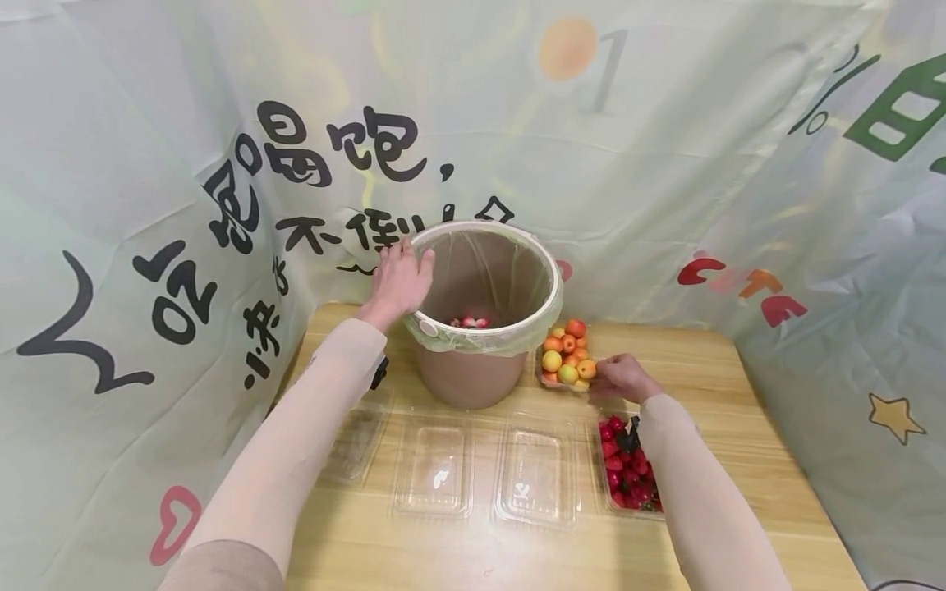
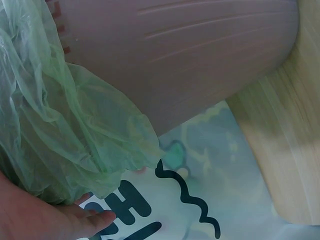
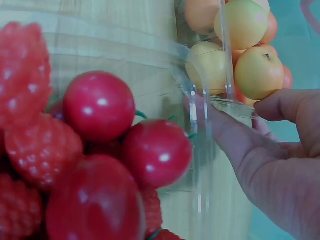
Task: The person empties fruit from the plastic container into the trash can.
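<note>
A brown bin [image 1: 467, 373] lined with a green bag [image 2: 65, 115] stands at the back of the wooden table [image 1: 739, 427]. A few red fruits [image 1: 469, 322] lie at its bottom. My left hand [image 1: 399, 275] rests flat against the bin's left rim with straight fingers [image 2: 95, 220], thumb at the rim. To the right of the bin sits a clear tray of orange and yellow fruits [image 1: 566, 355]. My right hand [image 1: 602, 373] pinches that tray's near rim [image 3: 225, 102] between thumb and curled forefinger.
A clear tray of red berries and cherries [image 1: 628, 468] lies under my right forearm, close up as red fruit [image 3: 100, 107]. Three empty clear trays [image 1: 436, 468] [image 1: 535, 469] [image 1: 355, 443] line the table front. Printed cloth [image 1: 148, 246] walls the table on three sides.
</note>
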The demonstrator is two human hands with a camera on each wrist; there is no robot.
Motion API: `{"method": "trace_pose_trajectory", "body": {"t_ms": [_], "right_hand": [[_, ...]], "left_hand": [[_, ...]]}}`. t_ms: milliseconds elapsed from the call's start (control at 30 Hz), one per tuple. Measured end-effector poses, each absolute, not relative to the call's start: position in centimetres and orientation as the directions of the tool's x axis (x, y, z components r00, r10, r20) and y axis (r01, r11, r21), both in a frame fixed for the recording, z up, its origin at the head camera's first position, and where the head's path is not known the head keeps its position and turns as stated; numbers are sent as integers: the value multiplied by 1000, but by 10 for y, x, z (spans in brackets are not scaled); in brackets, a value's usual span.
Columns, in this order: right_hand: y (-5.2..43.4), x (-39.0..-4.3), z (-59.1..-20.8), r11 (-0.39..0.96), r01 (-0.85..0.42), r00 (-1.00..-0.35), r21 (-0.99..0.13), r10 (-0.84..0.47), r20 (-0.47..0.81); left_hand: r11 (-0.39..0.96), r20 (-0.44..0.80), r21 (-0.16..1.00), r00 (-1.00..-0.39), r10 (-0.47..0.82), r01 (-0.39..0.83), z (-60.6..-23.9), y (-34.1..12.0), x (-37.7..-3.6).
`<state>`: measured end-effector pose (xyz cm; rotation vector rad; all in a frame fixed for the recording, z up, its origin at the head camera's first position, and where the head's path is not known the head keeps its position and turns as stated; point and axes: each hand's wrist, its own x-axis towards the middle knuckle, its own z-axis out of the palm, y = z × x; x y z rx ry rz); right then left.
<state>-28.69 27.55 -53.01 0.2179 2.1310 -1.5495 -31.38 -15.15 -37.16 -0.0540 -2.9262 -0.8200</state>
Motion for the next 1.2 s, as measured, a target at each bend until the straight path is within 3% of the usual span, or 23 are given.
{"method": "trace_pose_trajectory", "body": {"t_ms": [167, 767, 1200], "right_hand": [[277, -286, -533, 315, 420, -852, -851, -186, -490], [279, -285, -522, 303, 360, -910, -883, -96, -404], [281, -290, -492, 411, 283, -925, -866, -122, -360]], "left_hand": [[850, 117, 522, -993, 6, 67, -373, -151, -314], [850, 141, 521, -990, 12, 84, -373, -151, -315], [844, 119, 530, -993, 14, 76, -376, -152, -316]]}}
